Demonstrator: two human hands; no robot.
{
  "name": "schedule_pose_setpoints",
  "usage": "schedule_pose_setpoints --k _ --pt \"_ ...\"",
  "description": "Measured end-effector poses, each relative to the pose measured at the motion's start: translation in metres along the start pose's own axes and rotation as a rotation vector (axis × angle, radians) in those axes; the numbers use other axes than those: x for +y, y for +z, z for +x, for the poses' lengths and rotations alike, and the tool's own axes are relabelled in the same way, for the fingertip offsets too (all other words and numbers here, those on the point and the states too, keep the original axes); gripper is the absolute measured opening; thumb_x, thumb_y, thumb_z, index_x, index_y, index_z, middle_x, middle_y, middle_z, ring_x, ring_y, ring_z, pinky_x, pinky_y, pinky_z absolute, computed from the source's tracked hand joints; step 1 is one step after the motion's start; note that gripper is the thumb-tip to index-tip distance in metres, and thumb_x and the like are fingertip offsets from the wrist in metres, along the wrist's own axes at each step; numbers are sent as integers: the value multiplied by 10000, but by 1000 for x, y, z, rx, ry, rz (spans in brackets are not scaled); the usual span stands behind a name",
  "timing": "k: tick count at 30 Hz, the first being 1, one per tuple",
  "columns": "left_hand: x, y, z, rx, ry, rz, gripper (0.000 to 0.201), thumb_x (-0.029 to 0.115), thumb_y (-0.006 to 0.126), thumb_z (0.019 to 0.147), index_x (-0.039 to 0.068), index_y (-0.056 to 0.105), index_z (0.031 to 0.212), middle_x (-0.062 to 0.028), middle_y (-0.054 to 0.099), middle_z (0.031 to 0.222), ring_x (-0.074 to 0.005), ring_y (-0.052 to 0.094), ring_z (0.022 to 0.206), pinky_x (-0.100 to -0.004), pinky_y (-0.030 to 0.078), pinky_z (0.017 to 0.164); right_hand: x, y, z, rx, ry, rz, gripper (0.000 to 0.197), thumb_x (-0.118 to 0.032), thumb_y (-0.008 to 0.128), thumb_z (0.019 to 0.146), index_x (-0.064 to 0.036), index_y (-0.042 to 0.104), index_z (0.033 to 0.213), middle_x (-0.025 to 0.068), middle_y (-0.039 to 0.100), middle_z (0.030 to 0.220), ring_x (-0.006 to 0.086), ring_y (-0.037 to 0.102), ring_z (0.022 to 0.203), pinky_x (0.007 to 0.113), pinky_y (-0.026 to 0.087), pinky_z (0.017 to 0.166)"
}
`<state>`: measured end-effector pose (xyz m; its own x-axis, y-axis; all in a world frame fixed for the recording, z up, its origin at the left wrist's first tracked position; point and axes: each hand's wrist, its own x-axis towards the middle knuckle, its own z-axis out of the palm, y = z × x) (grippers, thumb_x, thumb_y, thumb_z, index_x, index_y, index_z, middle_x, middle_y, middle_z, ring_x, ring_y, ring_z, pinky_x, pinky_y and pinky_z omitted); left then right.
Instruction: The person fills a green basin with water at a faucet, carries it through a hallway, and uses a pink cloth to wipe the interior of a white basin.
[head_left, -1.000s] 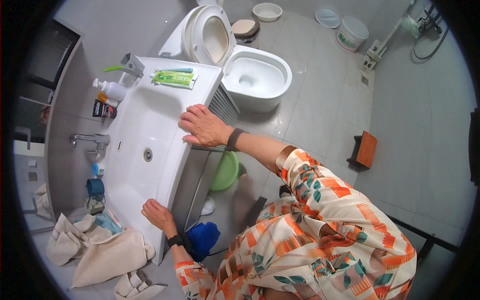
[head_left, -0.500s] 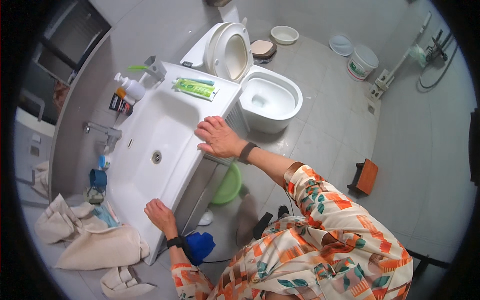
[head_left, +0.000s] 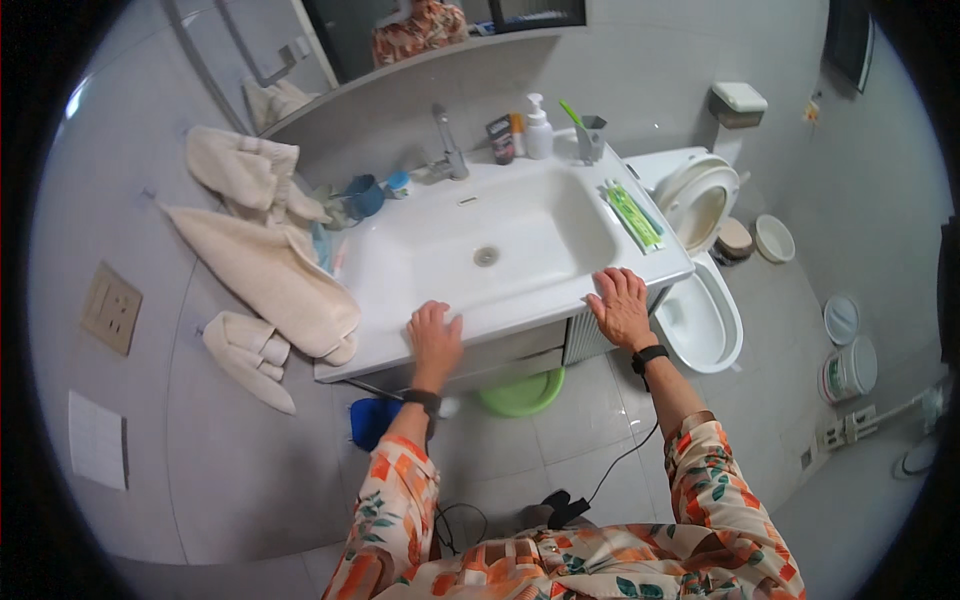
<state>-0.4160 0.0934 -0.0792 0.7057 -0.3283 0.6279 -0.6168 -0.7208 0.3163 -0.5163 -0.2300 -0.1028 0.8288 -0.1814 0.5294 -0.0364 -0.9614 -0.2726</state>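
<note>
My left hand (head_left: 435, 343) rests at the front edge of a white washbasin (head_left: 520, 313), left of the middle, fingers apart and slightly blurred. Farther right along that edge lies my right hand (head_left: 622, 310), palm down with its fingers stretched over the rim. Neither hand holds anything. A green toothpaste tube (head_left: 634, 217) lies on the right ledge, beyond my right hand. Behind the bowl stand the faucet (head_left: 451, 150), a white pump bottle (head_left: 538, 132), a dark tube (head_left: 501, 140) and a grey cup (head_left: 590, 140). A blue mug (head_left: 364, 195) sits at the back left.
Beige towels (head_left: 265, 270) hang on the left wall near a socket plate (head_left: 112, 307). The toilet (head_left: 705, 315) stands right of the basin, its lid up. Below are a green tub (head_left: 525, 395) and a blue object (head_left: 372, 422). A cable (head_left: 622, 458) crosses the tiled floor.
My view has swung left, so the basin now sits in the middle and the toilet at the right. Both hands stay at the basin's front edge.
</note>
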Motion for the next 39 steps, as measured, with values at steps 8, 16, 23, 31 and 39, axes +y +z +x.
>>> schedule_pose_setpoints --k 8,16,23,31,39 --pt "57 -59 -165 -179 -267 -260 244 186 606 879 2 543 732 -180 504 666 -311 491 591 -411 375 539 19 1 -3 -108 30 -54 461 -368 495 910 -59 503 1251 140 457 1315 352 347 1269 479 225 1087" --pt "76 -170 -319 -262 -779 -451 327 194 568 929 -5 545 671 -161 508 571 -274 421 481 -331 405 499 -32 -4 -24 -80 -156 75 302 -207 566 879 -27 555 1121 179 557 1167 373 478 1129 488 356 964" --pt "89 -240 -418 -59 -765 -243 163 160 518 941 10 582 948 -170 590 779 -300 580 683 -353 464 627 -176 -19 -153 -534 -190 551 228 -202 470 972 -12 589 936 190 628 807 381 591 743 446 455 654" --pt "127 -314 -515 -127 -1034 -56 185 169 510 936 -1 561 884 -148 587 731 -322 593 694 -405 449 609 -220 -61 -243 -737 -302 628 414 -289 477 991 15 527 714 156 546 596 259 507 514 374 423 516" --pt "158 -340 -580 -4 -1336 -12 219 202 472 922 21 585 879 -202 620 877 -416 571 854 -495 451 735 -283 -56 -253 -919 -439 604 505 -329 481 986 14 482 616 88 439 504 181 380 478 350 364 481"
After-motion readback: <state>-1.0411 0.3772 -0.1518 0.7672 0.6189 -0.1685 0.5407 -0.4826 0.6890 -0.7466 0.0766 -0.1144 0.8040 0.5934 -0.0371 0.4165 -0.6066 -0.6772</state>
